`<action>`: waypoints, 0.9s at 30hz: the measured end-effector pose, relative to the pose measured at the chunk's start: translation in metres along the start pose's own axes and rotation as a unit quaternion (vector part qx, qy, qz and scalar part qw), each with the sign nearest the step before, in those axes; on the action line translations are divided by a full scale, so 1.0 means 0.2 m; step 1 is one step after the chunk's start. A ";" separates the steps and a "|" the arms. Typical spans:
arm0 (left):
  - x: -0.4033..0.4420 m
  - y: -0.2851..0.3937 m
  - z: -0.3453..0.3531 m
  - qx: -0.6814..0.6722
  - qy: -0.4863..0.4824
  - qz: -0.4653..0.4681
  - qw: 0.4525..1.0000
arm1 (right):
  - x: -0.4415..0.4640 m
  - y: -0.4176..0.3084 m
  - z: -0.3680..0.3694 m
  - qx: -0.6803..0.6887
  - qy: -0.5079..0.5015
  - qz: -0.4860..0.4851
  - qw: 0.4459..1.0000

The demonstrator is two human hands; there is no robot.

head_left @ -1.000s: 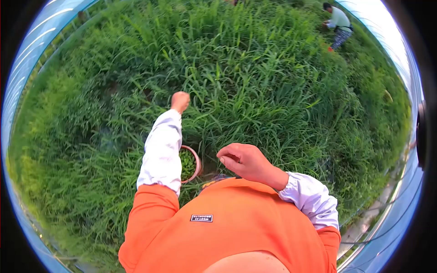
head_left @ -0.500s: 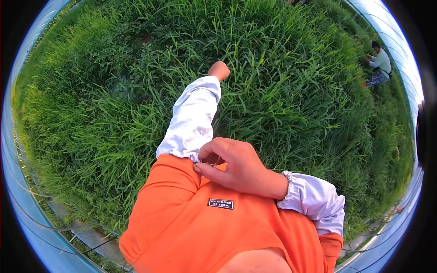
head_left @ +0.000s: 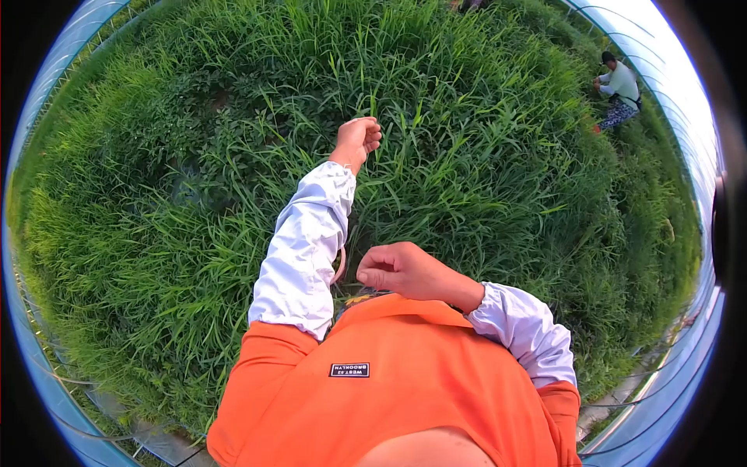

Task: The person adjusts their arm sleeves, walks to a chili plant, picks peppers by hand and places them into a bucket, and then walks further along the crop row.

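Observation:
My left hand (head_left: 358,142) reaches out over tall green grass (head_left: 436,156), its fingers curled inward. Whether anything is inside them is hidden. In front of my orange top (head_left: 405,389), my right hand (head_left: 401,270) is closed, thumb against the bent fingers, and its contents cannot be made out. Both forearms wear pale sleeves. Beside the left sleeve (head_left: 299,249) shows a thin piece of a pinkish round container's rim (head_left: 340,266); the sleeve hides the rest.
A person (head_left: 620,89) in a light top and patterned trousers crouches among the plants at the upper right. Part of another figure (head_left: 471,5) shows at the top edge. Curved plastic sheeting (head_left: 669,47) borders the greenery, with darker leafy plants (head_left: 226,117) at upper left.
My left hand first went up and right, then came slightly back and turned, showing its fingers. My right hand moved left to the left sleeve, then away. The container became mostly covered; the view shifted.

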State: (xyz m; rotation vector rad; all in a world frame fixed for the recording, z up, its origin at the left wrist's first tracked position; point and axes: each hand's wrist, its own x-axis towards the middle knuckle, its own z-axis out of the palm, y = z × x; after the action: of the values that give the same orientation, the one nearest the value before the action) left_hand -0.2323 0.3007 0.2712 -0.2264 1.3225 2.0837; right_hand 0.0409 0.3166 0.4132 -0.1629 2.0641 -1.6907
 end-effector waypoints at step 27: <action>-0.34 -0.56 0.24 0.076 -0.074 -0.116 0.988 | 0.03 0.43 -0.15 0.209 0.230 0.034 0.950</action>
State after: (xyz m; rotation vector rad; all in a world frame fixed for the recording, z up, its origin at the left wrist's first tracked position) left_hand -0.1040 0.3442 0.2425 -0.1473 1.2931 1.7627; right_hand 0.0404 0.3622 0.3334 0.4765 1.9146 -2.2323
